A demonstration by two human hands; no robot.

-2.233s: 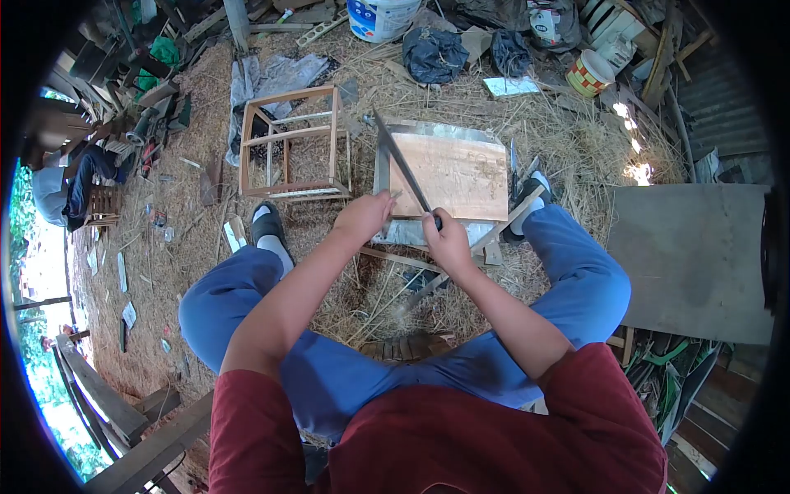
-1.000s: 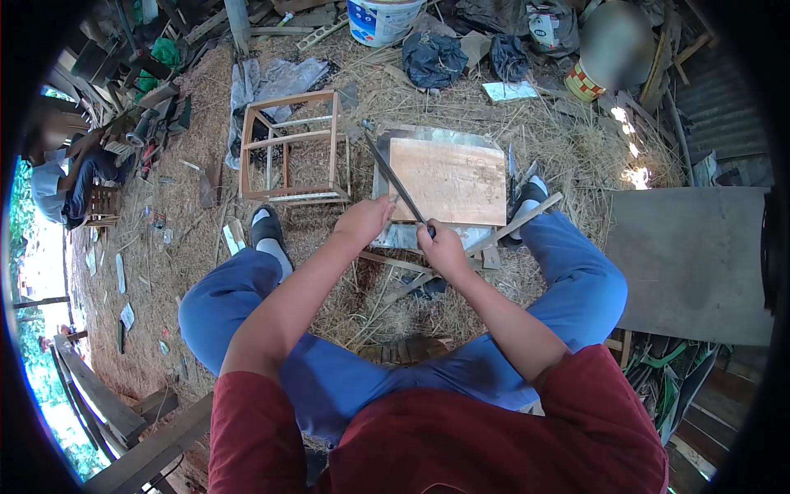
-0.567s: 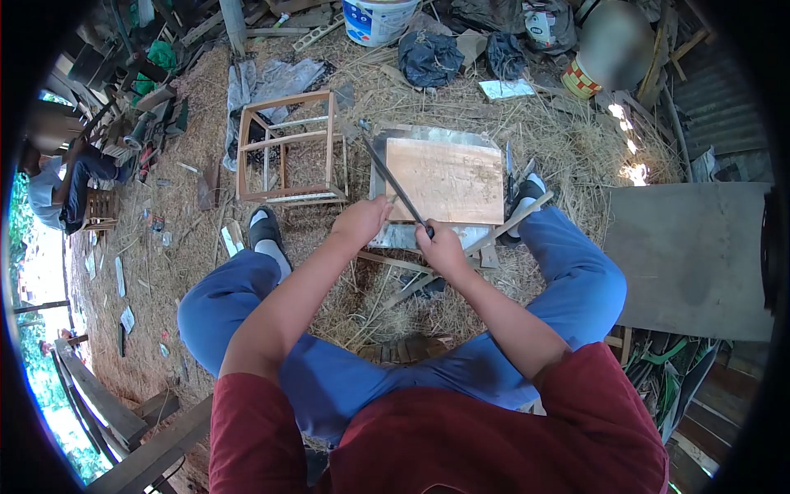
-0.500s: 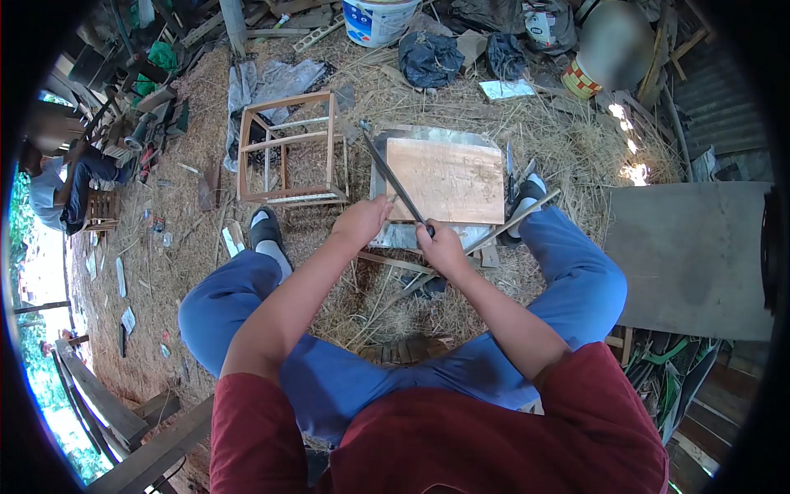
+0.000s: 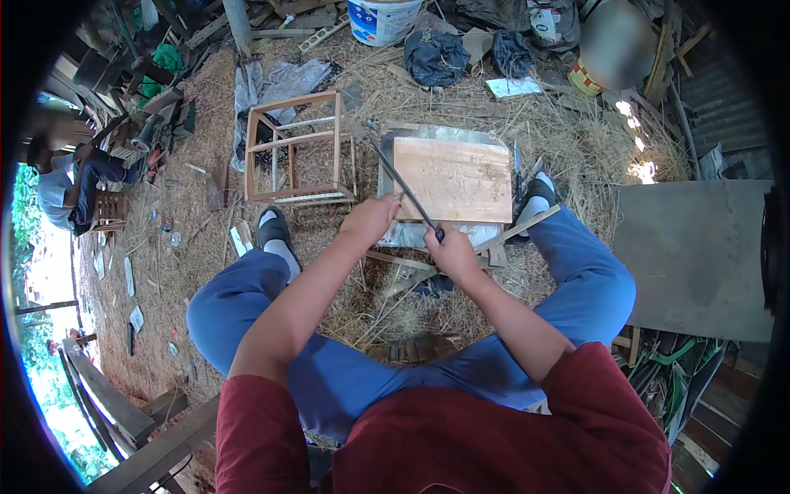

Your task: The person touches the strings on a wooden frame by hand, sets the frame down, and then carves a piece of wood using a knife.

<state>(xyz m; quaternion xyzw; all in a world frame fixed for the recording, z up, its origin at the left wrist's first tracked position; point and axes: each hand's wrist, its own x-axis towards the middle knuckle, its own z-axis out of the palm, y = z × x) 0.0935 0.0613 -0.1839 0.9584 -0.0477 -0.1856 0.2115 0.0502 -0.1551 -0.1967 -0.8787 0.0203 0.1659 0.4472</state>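
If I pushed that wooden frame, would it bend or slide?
The frame looks stiff, because its wooden bars join at the corners. It is probably light for its size, being mostly open gaps. It might snag on the littered ground.

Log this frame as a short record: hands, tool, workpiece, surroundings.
right hand: closed on handle of long dark-bladed tool
left hand: fingers drawn together beside blade; anything pinched too small to identify
tool pose: slanting over board's near-left corner; contact unclear
workpiece: pale rectangular wooden board, on grey weathered support
left of board: open brown wooden frame
beyond board: white-and-blue plastic bucket
far left: another person, seated
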